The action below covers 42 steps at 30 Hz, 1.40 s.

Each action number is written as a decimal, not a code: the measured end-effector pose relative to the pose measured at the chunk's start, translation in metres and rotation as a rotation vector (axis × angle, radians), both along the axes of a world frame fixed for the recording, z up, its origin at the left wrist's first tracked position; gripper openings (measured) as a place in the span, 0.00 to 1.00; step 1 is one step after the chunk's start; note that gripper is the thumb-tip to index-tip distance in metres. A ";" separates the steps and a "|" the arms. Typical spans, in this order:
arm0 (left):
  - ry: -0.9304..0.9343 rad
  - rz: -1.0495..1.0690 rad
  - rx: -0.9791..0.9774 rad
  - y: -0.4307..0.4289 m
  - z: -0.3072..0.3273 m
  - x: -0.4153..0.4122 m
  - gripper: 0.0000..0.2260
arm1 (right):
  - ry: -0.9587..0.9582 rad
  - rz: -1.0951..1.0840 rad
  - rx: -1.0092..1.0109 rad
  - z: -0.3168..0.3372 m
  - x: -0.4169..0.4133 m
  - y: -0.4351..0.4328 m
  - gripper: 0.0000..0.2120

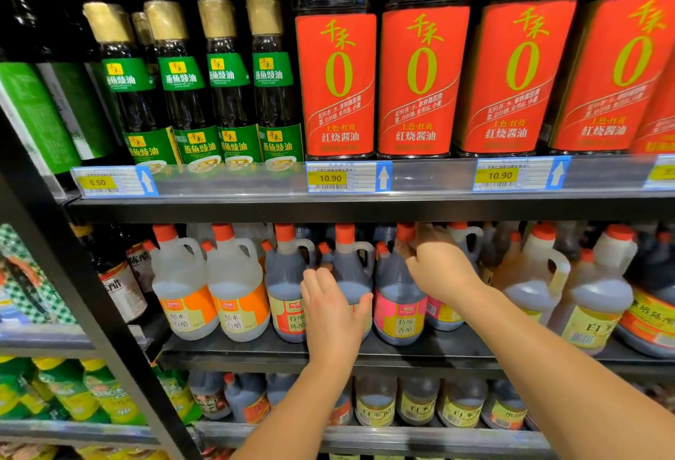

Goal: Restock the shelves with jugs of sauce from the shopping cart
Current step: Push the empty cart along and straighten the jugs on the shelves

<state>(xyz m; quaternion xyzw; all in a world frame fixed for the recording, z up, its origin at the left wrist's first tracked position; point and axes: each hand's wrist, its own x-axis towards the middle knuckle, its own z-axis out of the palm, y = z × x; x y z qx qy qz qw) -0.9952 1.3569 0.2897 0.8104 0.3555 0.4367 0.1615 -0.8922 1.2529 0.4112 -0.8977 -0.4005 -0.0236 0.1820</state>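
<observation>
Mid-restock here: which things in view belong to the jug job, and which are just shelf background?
Job:
- left hand, resting on the dark jug
- right hand, at the pink-label jug
- middle shelf

Background:
- red-label bottles
- green-label bottles
- price tags
- orange-label jugs

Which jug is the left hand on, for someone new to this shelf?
On the middle shelf, under the tall red-labelled bottles, find the front row. The fourth jug from the left is dark with an orange cap, between a red-and-cream-labelled jug and a pink-labelled jug; only its label is covered by the left hand.
</observation>
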 end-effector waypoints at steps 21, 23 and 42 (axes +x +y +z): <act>0.048 0.033 0.249 -0.050 0.001 0.023 0.33 | -0.037 -0.069 0.151 -0.015 0.051 -0.051 0.20; 0.047 -0.032 0.245 -0.060 0.002 0.034 0.31 | -0.007 -0.070 0.121 -0.017 0.061 -0.053 0.15; 0.058 0.045 0.070 -0.075 0.005 0.063 0.22 | 0.135 -0.111 0.049 -0.016 0.091 -0.031 0.18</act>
